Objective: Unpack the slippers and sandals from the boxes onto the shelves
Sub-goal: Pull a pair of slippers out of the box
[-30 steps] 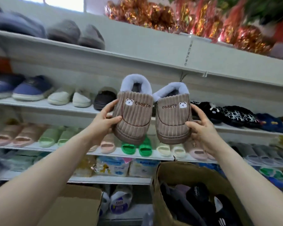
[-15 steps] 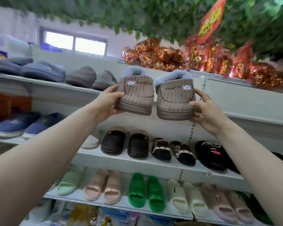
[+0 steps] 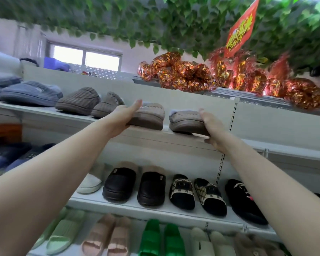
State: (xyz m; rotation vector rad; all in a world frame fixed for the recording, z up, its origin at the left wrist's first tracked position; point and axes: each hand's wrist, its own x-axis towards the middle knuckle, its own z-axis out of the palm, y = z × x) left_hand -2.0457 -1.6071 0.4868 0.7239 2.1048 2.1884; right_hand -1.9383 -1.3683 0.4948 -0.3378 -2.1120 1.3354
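Two taupe ribbed slippers with pale fleece cuffs sit at the near edge of the high white shelf [image 3: 183,140], one in each hand: our left hand [image 3: 121,120] grips the left slipper [image 3: 149,117], our right hand [image 3: 211,126] the right slipper [image 3: 187,121]. We judge placing is underway; next, we push both farther in, beside the brown ribbed pair [image 3: 89,103], and let go.

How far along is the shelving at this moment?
Done: lower shelves look stocked. In hand: the left hand and right hand are setting two tan slippers on the upper shelf. Left: letting go; no boxes are in view, so the remainder is unclear.
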